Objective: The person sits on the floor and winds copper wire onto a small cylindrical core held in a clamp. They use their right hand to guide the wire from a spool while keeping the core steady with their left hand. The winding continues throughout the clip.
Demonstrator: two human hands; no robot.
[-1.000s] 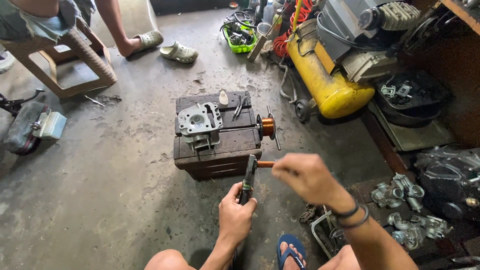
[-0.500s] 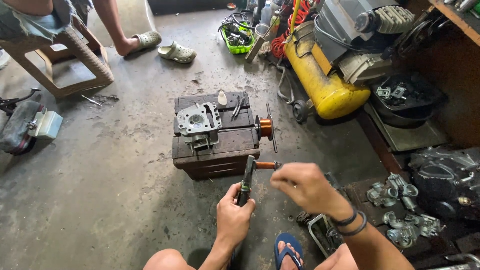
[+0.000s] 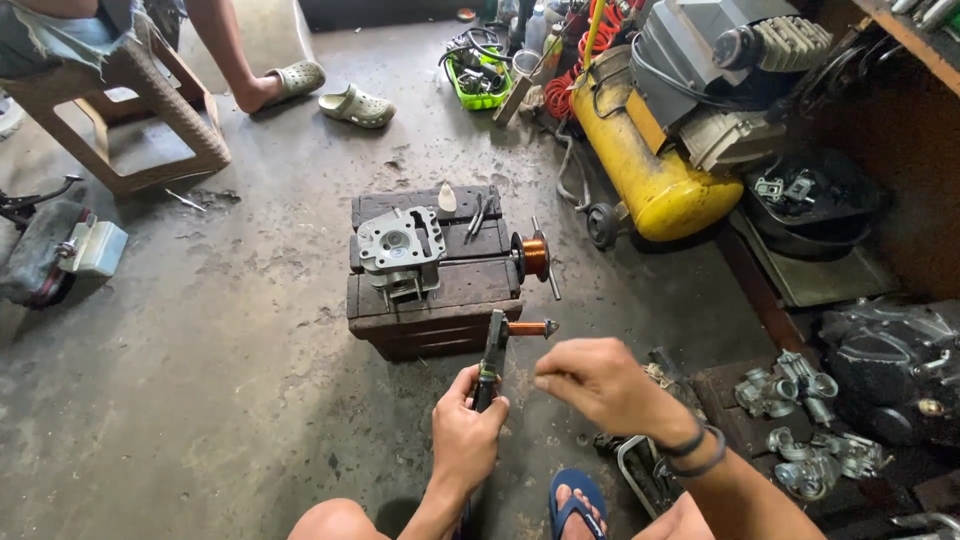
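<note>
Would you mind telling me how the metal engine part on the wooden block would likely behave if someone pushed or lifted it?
The metal engine part looks like solid cast metal, so it is probably heavy for its size and rigid. It sits broad and low on the wooden block, so tipping or rolling seems unlikely; pushed, it would probably slide.

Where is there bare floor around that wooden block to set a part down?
Bare concrete lies left of the wooden block, between it and the stool, and on toward the left hand. The right is crowded: the yellow compressor tank and metal parts by the right hand.
</note>
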